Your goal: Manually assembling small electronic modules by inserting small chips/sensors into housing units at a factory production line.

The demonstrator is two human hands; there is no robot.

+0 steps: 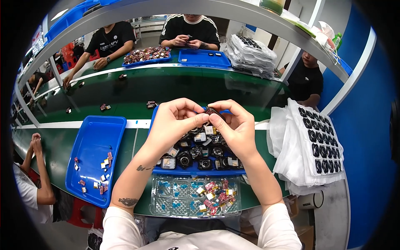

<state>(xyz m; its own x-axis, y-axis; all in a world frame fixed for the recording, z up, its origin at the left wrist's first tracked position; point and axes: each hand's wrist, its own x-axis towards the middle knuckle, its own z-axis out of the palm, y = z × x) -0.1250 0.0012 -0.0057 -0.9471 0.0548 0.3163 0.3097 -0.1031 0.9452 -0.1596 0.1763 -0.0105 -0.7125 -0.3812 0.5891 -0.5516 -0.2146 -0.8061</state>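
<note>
My left hand (177, 121) and my right hand (236, 127) meet above a blue tray (196, 171), thumbs and fingertips pinched on a small black device casing (215, 112). My fingers cover part of it. Heaped in the tray below are several black watch-like casings (184, 159), some with silvery or white parts on them. Nearest my body lies a clear compartment tray (163, 192) with small blue pieces in its left cells. Small red circuit boards with white and yellow parts (214, 199) lie piled at its right.
Left stands another blue tray (91, 160) with a few circuit pieces. At right, a stack of white trays (287, 141) bears rows of black casings. The green conveyor (183, 85) carries scattered parts. Co-workers sit across and left. A metal shelf frame (233, 10) arches overhead.
</note>
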